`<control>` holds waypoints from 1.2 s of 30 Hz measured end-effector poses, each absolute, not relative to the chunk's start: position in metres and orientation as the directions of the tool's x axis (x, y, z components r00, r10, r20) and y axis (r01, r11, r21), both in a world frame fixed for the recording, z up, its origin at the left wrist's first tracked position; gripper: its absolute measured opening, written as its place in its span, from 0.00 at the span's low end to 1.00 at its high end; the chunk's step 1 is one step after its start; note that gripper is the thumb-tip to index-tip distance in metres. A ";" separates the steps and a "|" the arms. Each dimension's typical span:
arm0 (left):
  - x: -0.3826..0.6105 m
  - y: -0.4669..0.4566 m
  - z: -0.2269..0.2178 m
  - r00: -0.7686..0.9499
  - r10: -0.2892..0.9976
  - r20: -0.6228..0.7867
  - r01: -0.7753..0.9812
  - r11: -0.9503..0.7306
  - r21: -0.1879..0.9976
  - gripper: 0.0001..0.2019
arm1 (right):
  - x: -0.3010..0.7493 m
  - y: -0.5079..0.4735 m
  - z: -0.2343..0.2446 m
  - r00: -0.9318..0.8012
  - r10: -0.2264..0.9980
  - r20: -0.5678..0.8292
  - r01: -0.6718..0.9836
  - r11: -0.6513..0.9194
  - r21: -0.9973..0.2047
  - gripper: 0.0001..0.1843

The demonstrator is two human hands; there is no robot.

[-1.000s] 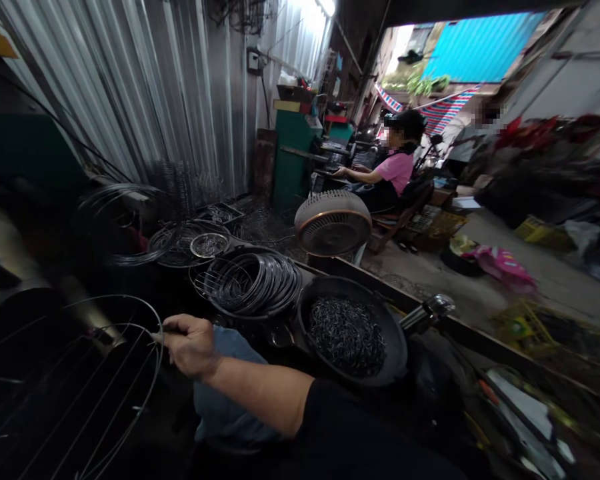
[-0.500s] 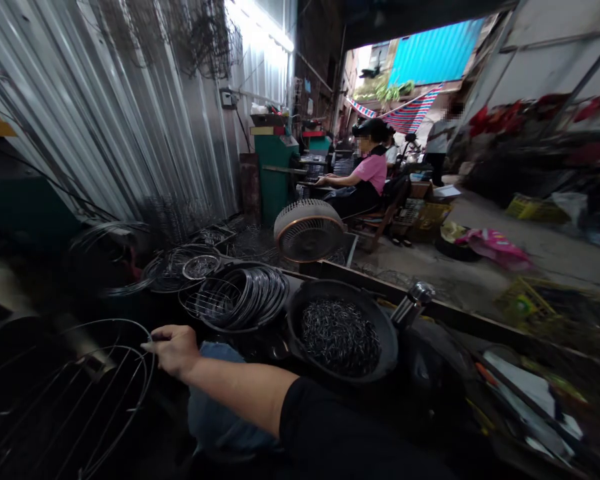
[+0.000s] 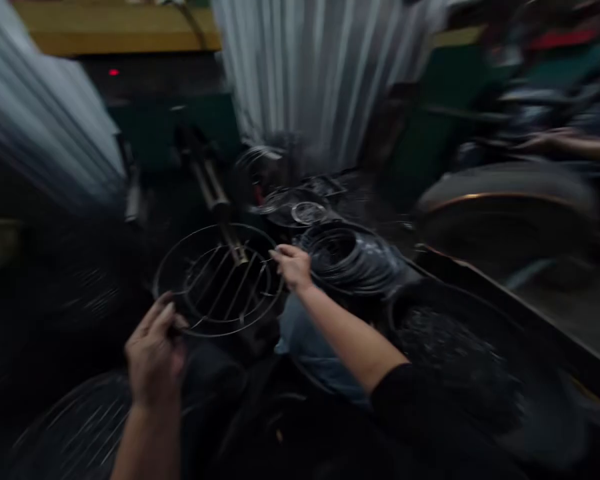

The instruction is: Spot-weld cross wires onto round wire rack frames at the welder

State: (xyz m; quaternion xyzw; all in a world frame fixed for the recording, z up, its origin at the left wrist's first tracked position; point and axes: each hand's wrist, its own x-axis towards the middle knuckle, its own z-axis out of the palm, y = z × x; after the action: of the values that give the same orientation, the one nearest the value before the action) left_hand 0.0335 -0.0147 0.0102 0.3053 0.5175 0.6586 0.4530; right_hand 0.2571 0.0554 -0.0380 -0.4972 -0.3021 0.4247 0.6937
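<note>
Frame blurred. Your left hand (image 3: 155,353) closes its grip on the near-left rim of the round metal wire grille (image 3: 220,283), held roughly level between both hands. Your right hand (image 3: 293,267) pinches the right rim. Just right of it lies a stack of dark wire rings (image 3: 353,260).

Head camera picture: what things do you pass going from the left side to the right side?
left hand → wire rack → right hand → pile of wire rings → fan
</note>
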 end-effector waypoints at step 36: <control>-0.014 0.017 -0.013 -0.439 0.896 0.058 -0.274 -0.196 0.942 0.16 | 0.219 0.128 -0.069 0.480 0.770 0.421 0.066 0.447 -0.892 0.13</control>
State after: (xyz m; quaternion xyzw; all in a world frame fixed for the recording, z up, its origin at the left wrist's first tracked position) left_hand -0.0138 0.0169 -0.0127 0.3258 0.4775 0.7012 0.4174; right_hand 0.2187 0.1279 -0.0693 -0.4659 -0.4482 0.2435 0.7230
